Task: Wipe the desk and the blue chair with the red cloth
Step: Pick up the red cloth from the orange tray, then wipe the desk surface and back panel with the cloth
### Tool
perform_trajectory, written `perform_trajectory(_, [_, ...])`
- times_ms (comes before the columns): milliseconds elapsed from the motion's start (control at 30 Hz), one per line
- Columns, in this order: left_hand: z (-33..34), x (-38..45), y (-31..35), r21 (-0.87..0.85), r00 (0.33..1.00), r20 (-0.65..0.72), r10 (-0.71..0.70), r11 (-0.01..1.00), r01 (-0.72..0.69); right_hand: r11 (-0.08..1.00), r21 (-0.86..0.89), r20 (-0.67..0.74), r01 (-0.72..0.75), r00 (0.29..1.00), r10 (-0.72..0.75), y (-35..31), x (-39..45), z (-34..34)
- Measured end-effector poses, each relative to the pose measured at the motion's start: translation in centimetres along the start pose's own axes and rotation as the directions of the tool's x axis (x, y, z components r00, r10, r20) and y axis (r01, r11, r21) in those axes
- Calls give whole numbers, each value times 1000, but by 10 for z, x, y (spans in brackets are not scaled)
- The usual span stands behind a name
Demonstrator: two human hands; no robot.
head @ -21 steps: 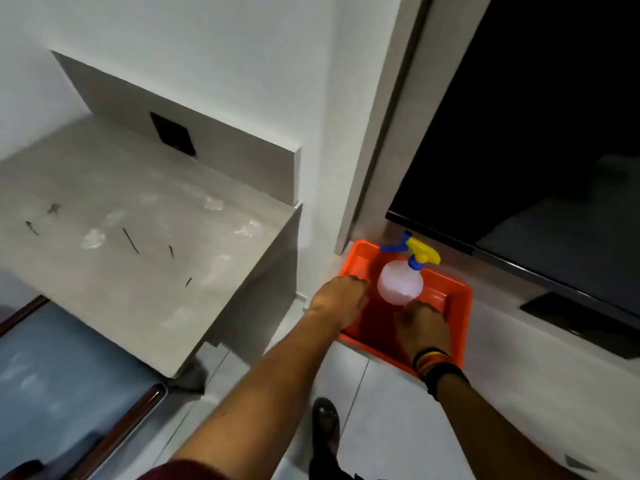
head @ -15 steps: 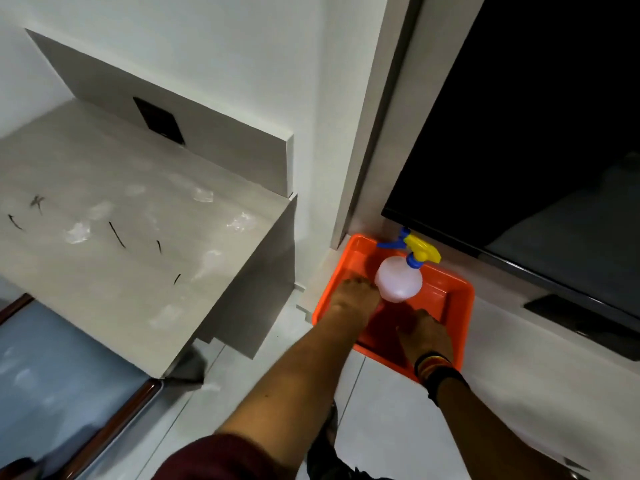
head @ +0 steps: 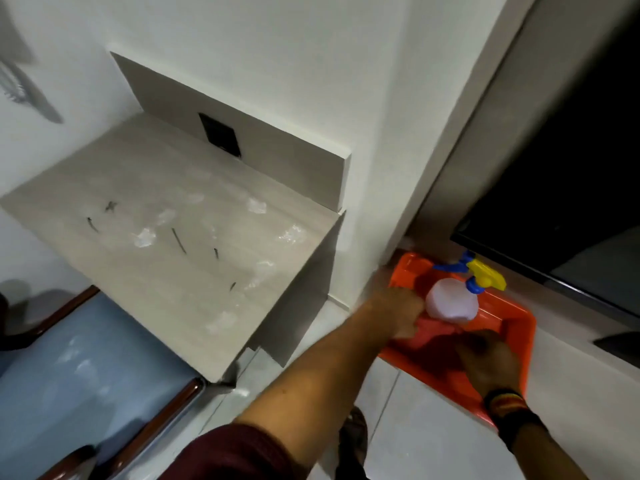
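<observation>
The red cloth (head: 438, 332) lies in an orange tray (head: 521, 327) on the floor at right. My left hand (head: 401, 311) is fisted on the cloth's left edge, which rises slightly beside a spray bottle. My right hand (head: 488, 358) reaches down into the tray's near side, fingers curled over the dark red cloth; blur hides its grip. The grey desk (head: 138, 282) at left carries white smears and thin dark marks. The blue chair (head: 69, 382) with a dark wooden frame sits under the desk's near edge, its seat smeared white.
A white spray bottle (head: 450, 303) with a blue and yellow trigger head stands in the tray. A large black screen (head: 571, 161) hangs above the tray at right. A dark wall socket (head: 219, 133) sits behind the desk. My foot (head: 353, 434) rests on pale floor tiles.
My left hand has closed on the cloth's edge and raised it a little. The right hand has stayed in the tray's near side. The camera has swung left and back.
</observation>
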State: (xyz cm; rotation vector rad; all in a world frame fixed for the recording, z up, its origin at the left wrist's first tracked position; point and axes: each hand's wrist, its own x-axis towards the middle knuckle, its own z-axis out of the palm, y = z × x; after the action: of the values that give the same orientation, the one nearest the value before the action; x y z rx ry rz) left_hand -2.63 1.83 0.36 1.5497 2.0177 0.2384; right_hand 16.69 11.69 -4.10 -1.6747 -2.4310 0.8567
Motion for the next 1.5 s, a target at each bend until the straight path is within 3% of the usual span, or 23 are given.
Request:
perform_trajectory(133, [-56,-53,-32,-125,990,-131,43,990,-60,967,226,-204,113,977,-66,-56,-33,-4])
perform_trajectory(267, [-89,-112,-89,-304,961,-255,-105,953,23,838,475,-347,269,932,-102,-153,-45,21])
perform_trajectory(400, [-82,-168,-166,-528,908,-254,-332,835,157,792,562,-220,239,966,-135,-247,-38,68])
perform_trajectory(567, [-51,-203,-234,-652,884,-165,-438,721,236,889,417,-1,189,978,-208,-313,-33,137])
perform_trajectory(667, [-33,-209,-264,-524,873,-135,-468,782,338,931,314,104,185,968,-228,-335,-25,174])
perform_trajectory(767, [-13,-229,-295,-269,802,-349,-485,872,410,967,-22,120,255,961,-251,-351,-26,218])
perform_trajectory(833, [2,-246,-324,-65,779,-531,-334,932,356,960,-139,78,243,969,-234,-356,-46,248])
perform_trajectory(900, [10,-255,-359,81,761,-619,-195,948,308,955,-180,46,234,972,-229,-360,-64,277])
perform_trajectory(1033, [15,-265,-405,289,893,-449,-32,941,179,934,-294,17,202,978,-207,-356,-81,299])
perform_trajectory(1100, [19,-266,-418,224,894,-436,-106,949,222,930,-329,-32,165,982,-185,-351,-85,301])
perform_trajectory(1233, [21,-255,-422,-25,772,-531,-349,917,397,945,-320,-116,63,988,-105,-347,-89,309])
perform_trajectory(1400, [19,-249,-426,-13,803,-500,-325,930,368,955,-298,-96,9,995,-40,-394,12,298])
perform_trajectory(1500, [16,-249,-426,-13,807,-501,-313,935,355,940,-308,-48,147,984,-170,-438,38,310])
